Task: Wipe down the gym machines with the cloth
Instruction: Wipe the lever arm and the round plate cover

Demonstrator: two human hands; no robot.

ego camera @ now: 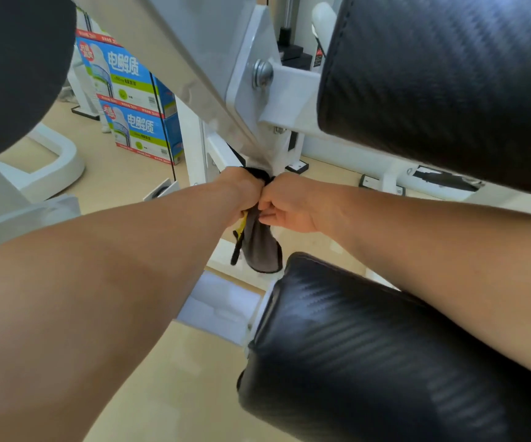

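**Cloth held at the foot of the slanted bar, two hands**

- Left hand (241,194): fingers curled round the upper part of the cloth, right at the bar's low end
- Right hand (284,208): touching the left hand, fingers pinching the same cloth from the other side
- Cloth (261,247): grey with a dark edge and a yellow tag, bunched between the hands, tail hanging toward the floor (123,186)
- Slanted bar (194,74): pale metal, rising up and left from the hands
- Black pads (385,346): just right of the arms
- Blue boxes (130,90): stacked, well apart at left

Handling note, as a judgement: keep the cloth snug against the metal, work into the joint, and gather the tail off the floor
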